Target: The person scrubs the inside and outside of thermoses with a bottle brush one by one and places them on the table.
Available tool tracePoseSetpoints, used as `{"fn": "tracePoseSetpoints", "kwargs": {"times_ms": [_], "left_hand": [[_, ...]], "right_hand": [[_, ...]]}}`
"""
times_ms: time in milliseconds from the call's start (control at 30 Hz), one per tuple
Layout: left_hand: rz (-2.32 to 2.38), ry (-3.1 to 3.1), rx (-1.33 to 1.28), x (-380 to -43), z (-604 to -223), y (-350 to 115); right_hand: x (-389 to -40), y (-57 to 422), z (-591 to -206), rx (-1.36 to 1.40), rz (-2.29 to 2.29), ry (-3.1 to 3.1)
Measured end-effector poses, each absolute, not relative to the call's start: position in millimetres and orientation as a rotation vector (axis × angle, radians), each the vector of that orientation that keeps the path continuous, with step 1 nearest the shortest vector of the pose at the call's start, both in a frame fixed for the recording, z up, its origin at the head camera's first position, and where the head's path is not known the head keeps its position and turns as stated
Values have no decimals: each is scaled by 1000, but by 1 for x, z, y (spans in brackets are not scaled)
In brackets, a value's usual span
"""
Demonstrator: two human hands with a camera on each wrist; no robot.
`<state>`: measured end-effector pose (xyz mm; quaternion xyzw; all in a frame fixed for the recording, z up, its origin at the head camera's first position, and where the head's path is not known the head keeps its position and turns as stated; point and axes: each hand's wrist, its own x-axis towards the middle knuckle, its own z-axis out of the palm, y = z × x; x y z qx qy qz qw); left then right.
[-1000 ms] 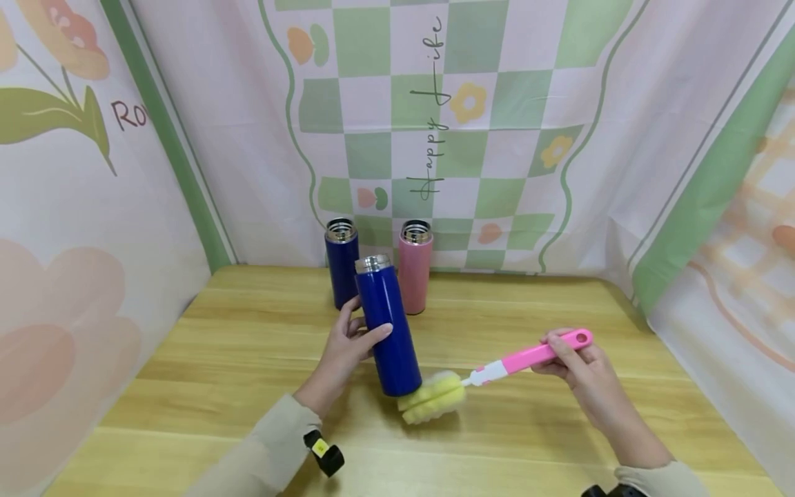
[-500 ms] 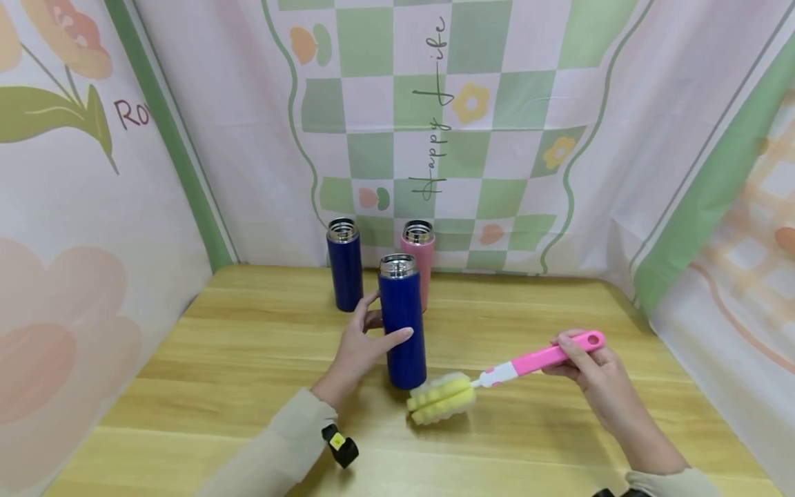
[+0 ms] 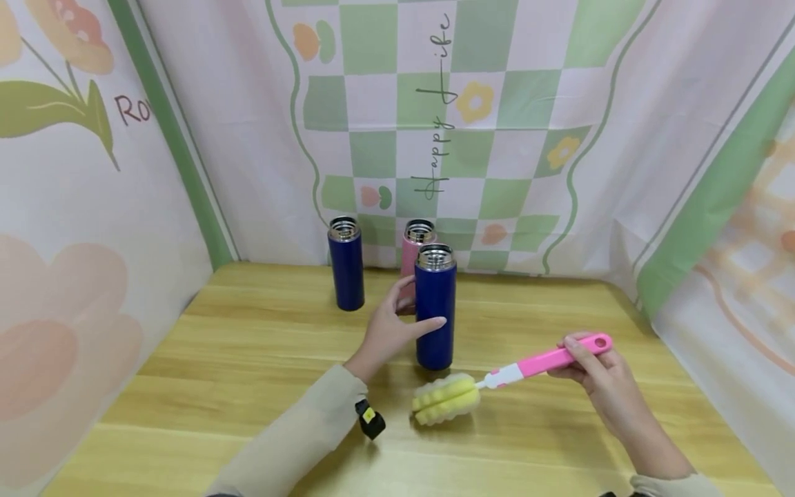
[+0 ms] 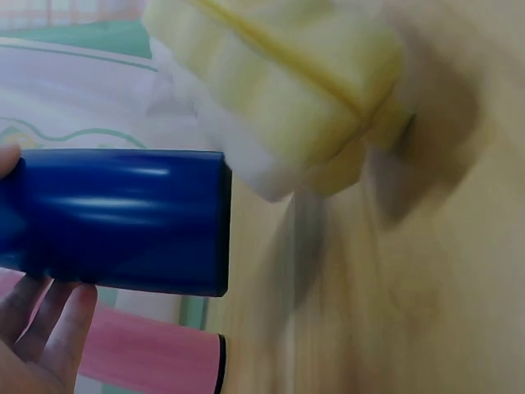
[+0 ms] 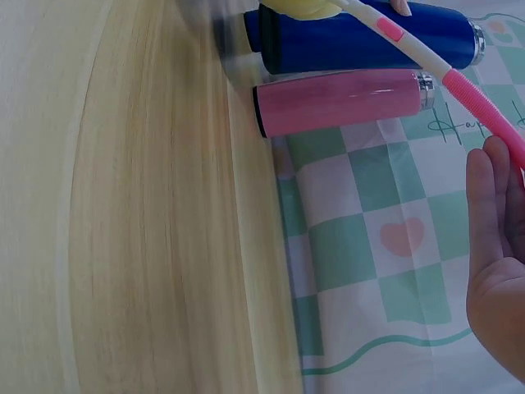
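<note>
My left hand (image 3: 393,330) grips a blue thermos flask (image 3: 436,345) with no lid on, its steel neck upward, thumb across the front and fingers behind. In the left wrist view this blue flask (image 4: 123,222) lies between thumb and fingers. On the right, my right hand (image 3: 607,390) holds a bottle brush by its pink handle (image 3: 543,362). The brush's yellow and white sponge head (image 3: 446,400) points left, low over the table in front of the flask's base. In the right wrist view the brush handle (image 5: 472,97) runs into my right hand (image 5: 499,279).
A darker blue flask (image 3: 346,273) without a lid stands upright at the back of the wooden table (image 3: 205,373). Partly hidden behind the held flask is a pink flask (image 3: 410,259), also lidless. A patterned curtain (image 3: 478,159) hangs along the table's back edge.
My left hand has carried the blue flask to the right and back, turning it from tilted to upright; it now covers much of the pink flask. The brush has shifted slightly right.
</note>
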<state>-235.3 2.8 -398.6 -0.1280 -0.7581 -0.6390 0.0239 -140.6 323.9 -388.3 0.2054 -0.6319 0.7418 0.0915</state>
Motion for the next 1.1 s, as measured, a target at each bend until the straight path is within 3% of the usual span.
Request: {"fn": "tracePoseSetpoints", "kwargs": {"times_ms": [733, 1100], "left_hand": [[-2092, -2225, -504, -279, -391, 63], [-1937, -2271, -496, -295, -395, 82]], "right_hand": [[-137, 347, -378, 731, 2223, -1784], [-132, 371, -374, 713, 2213, -1714]]}}
